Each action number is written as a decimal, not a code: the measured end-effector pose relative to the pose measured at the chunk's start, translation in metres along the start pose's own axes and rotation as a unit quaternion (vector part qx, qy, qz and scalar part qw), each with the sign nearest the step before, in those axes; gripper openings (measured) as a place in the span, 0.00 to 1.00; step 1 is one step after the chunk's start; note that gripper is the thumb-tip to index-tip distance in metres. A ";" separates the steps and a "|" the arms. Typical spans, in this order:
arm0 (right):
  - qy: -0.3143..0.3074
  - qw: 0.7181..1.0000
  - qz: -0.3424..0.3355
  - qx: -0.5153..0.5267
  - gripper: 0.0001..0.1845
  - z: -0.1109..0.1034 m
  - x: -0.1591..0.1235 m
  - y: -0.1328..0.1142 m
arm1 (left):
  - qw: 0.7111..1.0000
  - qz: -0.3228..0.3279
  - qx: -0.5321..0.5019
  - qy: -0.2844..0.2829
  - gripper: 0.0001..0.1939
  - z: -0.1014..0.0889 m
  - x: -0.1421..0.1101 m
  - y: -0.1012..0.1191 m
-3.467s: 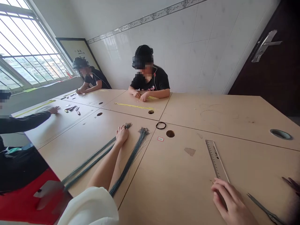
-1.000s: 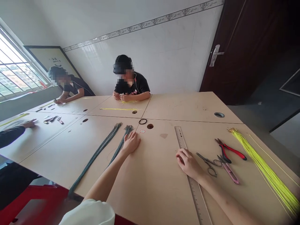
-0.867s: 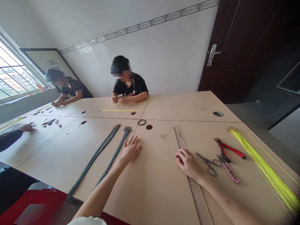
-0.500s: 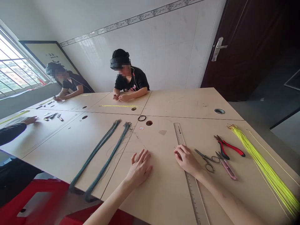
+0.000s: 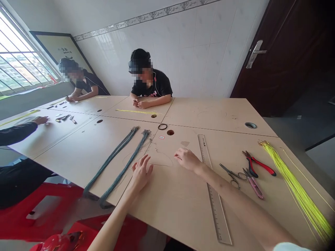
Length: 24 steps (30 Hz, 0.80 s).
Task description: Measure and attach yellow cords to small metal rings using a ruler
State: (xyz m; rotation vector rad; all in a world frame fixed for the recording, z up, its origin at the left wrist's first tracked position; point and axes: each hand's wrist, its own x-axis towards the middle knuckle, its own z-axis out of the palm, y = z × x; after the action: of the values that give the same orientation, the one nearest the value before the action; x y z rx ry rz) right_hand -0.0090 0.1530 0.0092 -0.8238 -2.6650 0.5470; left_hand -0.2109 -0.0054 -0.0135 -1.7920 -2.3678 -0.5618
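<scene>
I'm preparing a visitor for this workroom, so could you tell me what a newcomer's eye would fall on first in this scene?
The bright yellow-green cord bundle fanning across the table's right end stands out most. Next come the long dark teal wire bundles, lying side by side just beyond the left hand. At right, the red-handled pliers also catch the eye.

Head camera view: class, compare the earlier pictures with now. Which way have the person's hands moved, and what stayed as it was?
The right hand has moved left off the ruler and is now over the tabletop, near a thin loose strand. The left hand has drawn back from the bundle tips and is now beside the dark green cord bundles, apparently holding nothing. The ruler, red-handled pliers and yellow cords stayed put.
</scene>
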 end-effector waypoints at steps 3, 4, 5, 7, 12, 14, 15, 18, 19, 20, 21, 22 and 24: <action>-0.054 0.998 -0.014 0.012 0.13 0.014 0.057 -0.021 | 0.999 -0.035 0.003 0.009 0.18 0.009 0.013 -0.002; -0.067 0.998 -0.014 0.014 0.13 0.020 0.072 -0.027 | 0.999 -0.037 0.002 0.007 0.18 0.011 0.015 -0.002; -0.077 0.997 -0.013 0.014 0.13 0.026 0.086 -0.031 | 0.999 -0.036 0.001 0.003 0.18 0.012 0.015 -0.002; -0.097 0.995 -0.011 0.013 0.13 0.036 0.104 -0.035 | 1.000 -0.023 -0.005 -0.005 0.17 0.011 0.012 -0.004; -0.137 0.990 -0.011 0.003 0.14 0.049 0.127 -0.033 | 0.999 0.037 -0.020 -0.030 0.18 -0.001 -0.006 -0.015; -0.141 0.990 -0.007 -0.004 0.14 0.050 0.134 -0.031 | 0.998 0.055 -0.020 -0.037 0.18 -0.007 -0.016 -0.021; -0.139 0.990 -0.004 -0.007 0.14 0.050 0.138 -0.029 | 0.997 0.061 -0.019 -0.038 0.18 -0.010 -0.021 -0.024; -0.130 0.991 0.001 -0.018 0.14 0.051 0.151 -0.027 | 0.997 0.067 -0.010 -0.037 0.19 -0.016 -0.039 -0.031; -0.127 0.992 0.002 -0.021 0.14 0.052 0.156 -0.026 | 0.997 0.065 -0.005 -0.034 0.19 -0.017 -0.046 -0.033; -0.124 0.992 0.003 -0.023 0.14 0.053 0.161 -0.026 | 0.998 0.061 0.000 -0.031 0.19 -0.018 -0.052 -0.035; -0.122 0.992 0.005 -0.025 0.14 0.054 0.165 -0.025 | 0.998 0.056 0.006 -0.026 0.18 -0.019 -0.059 -0.037; -0.118 0.993 0.008 -0.027 0.15 0.056 0.170 -0.024 | 0.998 0.050 0.013 -0.021 0.18 -0.020 -0.065 -0.038; -0.110 0.993 0.015 -0.032 0.15 0.058 0.178 -0.023 | 0.999 0.038 0.027 -0.011 0.17 -0.022 -0.077 -0.038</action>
State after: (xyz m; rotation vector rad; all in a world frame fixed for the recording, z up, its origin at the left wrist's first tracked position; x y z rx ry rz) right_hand -0.1831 0.2248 -0.0027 -0.8697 -2.8885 0.5946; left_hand -0.2273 -0.0916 -0.0259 -1.8655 -2.2928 -0.4675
